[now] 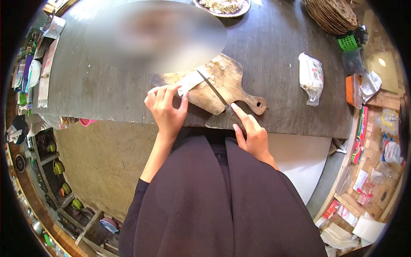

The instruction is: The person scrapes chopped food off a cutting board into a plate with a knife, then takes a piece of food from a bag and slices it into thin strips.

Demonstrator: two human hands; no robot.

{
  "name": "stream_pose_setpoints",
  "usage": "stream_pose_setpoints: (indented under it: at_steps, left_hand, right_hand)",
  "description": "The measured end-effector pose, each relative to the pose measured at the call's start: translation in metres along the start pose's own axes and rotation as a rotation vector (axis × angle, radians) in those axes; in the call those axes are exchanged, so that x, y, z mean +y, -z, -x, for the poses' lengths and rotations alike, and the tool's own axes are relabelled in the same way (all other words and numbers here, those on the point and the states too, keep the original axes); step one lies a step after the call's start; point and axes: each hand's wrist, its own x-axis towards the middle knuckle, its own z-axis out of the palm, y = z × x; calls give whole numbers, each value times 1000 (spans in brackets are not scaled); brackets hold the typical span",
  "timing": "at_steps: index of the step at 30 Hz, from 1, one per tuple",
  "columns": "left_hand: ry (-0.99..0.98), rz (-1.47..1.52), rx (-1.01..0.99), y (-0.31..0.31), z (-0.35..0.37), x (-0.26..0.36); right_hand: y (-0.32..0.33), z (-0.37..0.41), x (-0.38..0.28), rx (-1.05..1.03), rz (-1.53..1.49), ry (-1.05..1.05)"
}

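Note:
A wooden cutting board [233, 79] with a holed handle lies near the table's front edge. On it rests a pale, whitish block [191, 82], with small pale bits beside it. My left hand [166, 107] has its fingertips on the near left end of the block, thumb and fingers pressed around it. My right hand [252, 135] is wrapped round the dark handle of a knife [214, 90], forefinger stretched along it. The blade slants up and left across the board, its tip by the block's right end. A blurred patch hides the area behind the board.
The dark table [269, 55] holds a plate of shredded food [222, 6] at the back, a plastic-wrapped package [311, 77] on the right and a wicker basket [332, 15] at the back right. Green and orange containers stand along the right edge.

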Motion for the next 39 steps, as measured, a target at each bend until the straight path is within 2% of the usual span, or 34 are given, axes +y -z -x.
stream_pose_setpoints:
  at_steps: [4,7,9,12,18,22,24,39]
  left_hand:
    - [9,11,-14,-5,-3,6]
    - [26,-8,70,-6,-10,10]
    - [-89,-34,41,-4,-18,13]
    - [-131,-34,21,-15,-16,7]
    - [-42,-19,-46,-25,-19,13]
    - [-48,-42,-34,-23,-23,16]
    - [-178,-75,-6,-23,-24,11]
    - [-127,-40,-44,-27,-21,10]
  right_hand:
    - [2,-3,1,24,6,20]
    - [3,-3,3,10,22,6]
    - [2,-2,3,3,23,5]
    - [-2,-4,6,17,46,12]
    - [-3,-15,6,62,70,15]
    - [-4,-17,3,12,99,15]
    - [-5,-18,2,-3,111,7]
    - [-16,-21,3,1,100,55]
